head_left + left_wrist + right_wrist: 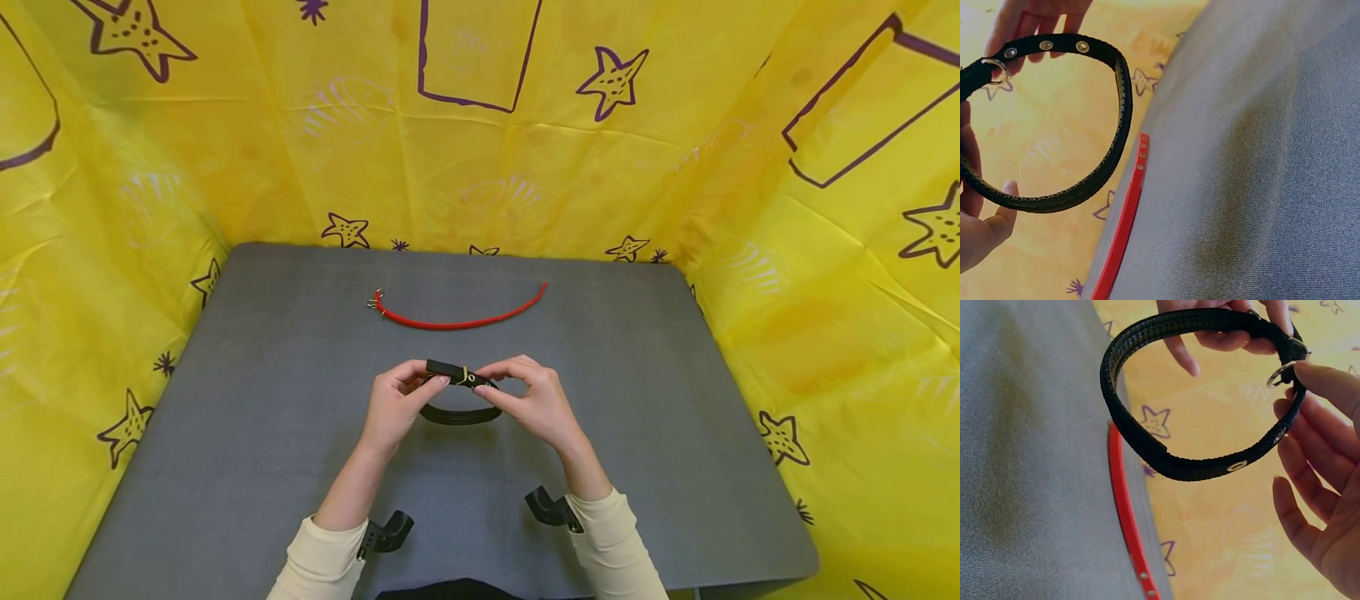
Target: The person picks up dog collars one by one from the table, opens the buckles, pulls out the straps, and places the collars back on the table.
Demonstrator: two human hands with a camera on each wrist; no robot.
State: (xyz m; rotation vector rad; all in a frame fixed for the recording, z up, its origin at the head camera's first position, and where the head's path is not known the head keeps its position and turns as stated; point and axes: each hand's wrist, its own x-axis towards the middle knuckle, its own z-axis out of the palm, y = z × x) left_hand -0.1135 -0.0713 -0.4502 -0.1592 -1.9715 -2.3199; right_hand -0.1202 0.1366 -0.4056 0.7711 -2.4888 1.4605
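Note:
A black collar (460, 417) is closed into a loop and held up above the grey table, with metal eyelets along its strap. My left hand (397, 404) pinches the strap near its loose end, at the left of the buckle (464, 374). On the other side my right hand (534, 398) pinches it between thumb and fingers, just right of the buckle. In the right wrist view the right thumb lies by a metal D-ring (1282, 375). The left wrist view shows the collar's stitched inner edge (1124, 106) and its round eyelets (1082, 46).
Farther back on the grey table (300, 333) lies a red collar (457, 325), stretched out in a shallow curve, its metal fittings at the left end. Yellow cloth walls (262, 150) with drawn starfish stand behind and at both sides. Black wrist mounts (390, 532) stick out from both cream sleeves.

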